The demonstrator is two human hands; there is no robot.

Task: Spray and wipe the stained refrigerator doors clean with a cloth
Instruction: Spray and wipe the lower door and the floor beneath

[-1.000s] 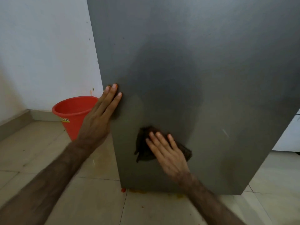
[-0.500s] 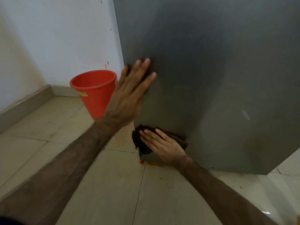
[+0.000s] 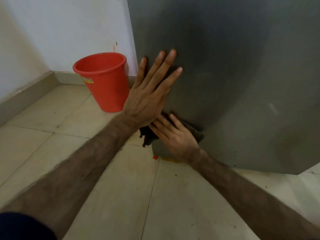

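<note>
A red bucket point(image 3: 103, 82) is set on the tiled floor point(image 3: 43, 135) near the white wall point(image 3: 60, 32). Small red and orange spots point(image 3: 155, 157) are seen on the floor.

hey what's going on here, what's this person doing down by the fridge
A person is wiping the grey refrigerator door near its bottom left corner. The right hand presses a dark cloth flat against the door with straight fingers, and part of the cloth hangs past the door's edge. The left hand lies flat on the door just above, fingers spread, seemingly for support. A red bucket stands on the tiled floor by the wall, and red and orange spots show on the floor under the door corner.
</note>
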